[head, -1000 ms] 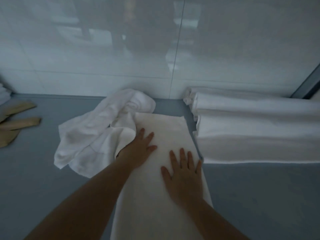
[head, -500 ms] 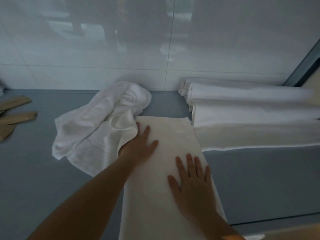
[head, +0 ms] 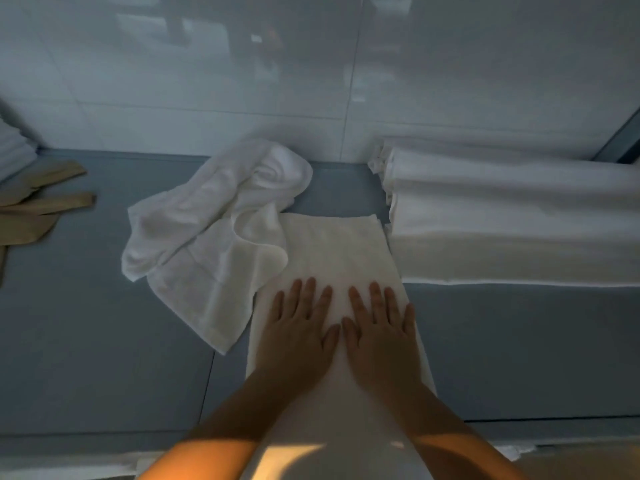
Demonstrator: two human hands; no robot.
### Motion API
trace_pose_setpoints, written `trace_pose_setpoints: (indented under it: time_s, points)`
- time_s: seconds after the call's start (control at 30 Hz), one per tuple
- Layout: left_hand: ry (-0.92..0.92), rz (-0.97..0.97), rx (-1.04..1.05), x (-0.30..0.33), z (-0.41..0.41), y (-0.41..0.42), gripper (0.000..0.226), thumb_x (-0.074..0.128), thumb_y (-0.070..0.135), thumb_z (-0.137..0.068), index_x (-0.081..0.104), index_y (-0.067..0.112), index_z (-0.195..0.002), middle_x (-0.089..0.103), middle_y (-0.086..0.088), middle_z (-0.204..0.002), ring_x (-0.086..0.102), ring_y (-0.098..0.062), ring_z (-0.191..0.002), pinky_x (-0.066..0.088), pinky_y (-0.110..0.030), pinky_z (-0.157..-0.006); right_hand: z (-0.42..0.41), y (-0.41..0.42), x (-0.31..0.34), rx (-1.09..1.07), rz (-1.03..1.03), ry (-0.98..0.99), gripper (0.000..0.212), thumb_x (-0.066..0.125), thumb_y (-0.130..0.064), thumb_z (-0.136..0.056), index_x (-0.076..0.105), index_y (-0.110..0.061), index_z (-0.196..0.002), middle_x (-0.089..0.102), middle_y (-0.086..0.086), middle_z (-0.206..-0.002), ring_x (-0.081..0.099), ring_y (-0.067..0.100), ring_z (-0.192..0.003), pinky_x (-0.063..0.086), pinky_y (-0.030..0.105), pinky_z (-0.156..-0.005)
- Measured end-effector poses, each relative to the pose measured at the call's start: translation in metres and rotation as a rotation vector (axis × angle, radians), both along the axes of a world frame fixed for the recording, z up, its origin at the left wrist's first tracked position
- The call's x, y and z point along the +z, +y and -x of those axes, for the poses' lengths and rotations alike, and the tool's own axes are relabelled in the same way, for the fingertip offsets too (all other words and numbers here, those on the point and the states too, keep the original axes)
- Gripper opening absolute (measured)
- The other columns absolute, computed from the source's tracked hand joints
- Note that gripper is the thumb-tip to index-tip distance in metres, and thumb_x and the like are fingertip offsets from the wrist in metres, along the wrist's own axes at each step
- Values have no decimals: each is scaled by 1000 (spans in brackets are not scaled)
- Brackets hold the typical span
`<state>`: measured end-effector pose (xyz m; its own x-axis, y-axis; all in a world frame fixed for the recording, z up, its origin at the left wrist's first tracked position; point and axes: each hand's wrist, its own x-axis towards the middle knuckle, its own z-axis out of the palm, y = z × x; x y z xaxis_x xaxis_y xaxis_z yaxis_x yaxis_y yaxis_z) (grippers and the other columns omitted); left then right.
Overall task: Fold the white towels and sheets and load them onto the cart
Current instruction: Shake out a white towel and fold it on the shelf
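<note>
On the grey bench [head: 86, 341], stacked folded white sheets [head: 512, 216] run off the right edge, a crumpled white towel [head: 207, 237] lies mid-bench, and the left hand [head: 298, 337] and right hand [head: 381, 337], fingers spread, press flat on a long folded white towel [head: 332, 254] whose near end is cut off.

Head camera looks steeply down, close above counter [head: 104, 341].

Crumpled towel [head: 211, 237] left of flat towel [head: 336, 251]
</note>
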<state>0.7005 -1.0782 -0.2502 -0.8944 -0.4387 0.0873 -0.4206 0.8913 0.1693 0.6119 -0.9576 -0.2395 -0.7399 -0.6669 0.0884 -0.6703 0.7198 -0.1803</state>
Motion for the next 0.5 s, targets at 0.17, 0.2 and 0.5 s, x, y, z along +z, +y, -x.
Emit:
trace_pose_setpoints:
  time_s: [0.17, 0.2, 0.5]
  points:
    - [-41, 23, 29, 3, 23, -13, 73, -3, 60, -85, -1, 32, -152, -3, -1, -161, -6, -20, -148, -7, -40, -117, 15, -10, 8, 11, -58, -2, 55, 25, -44, -100, 11, -33, -152, 4, 4, -161, -2, 25, -148, -8, 49, -116]
    - [-50, 31, 28, 3, 27, -16, 72, -2, 60, -85, 0, 32, -152, -2, -1, -161, -6, -20, -148, -6, -41, -118, 14, -7, 8, 32, -40, 13, 55, 29, -42, -99, 16, -31, -152, 8, 4, -161, 1, 25, -148, -7, 49, -116]
    - [-54, -32, 74, 9, 8, 5, 58, 20, 45, -99, 6, 26, -153, 1, -4, -161, -3, -24, -148, -6, -41, -117, 12, -5, 5, 78, -33, -3, 55, 21, -40, -101, 6, -29, -153, 1, 1, -161, -6, 21, -148, -5, 48, -118]
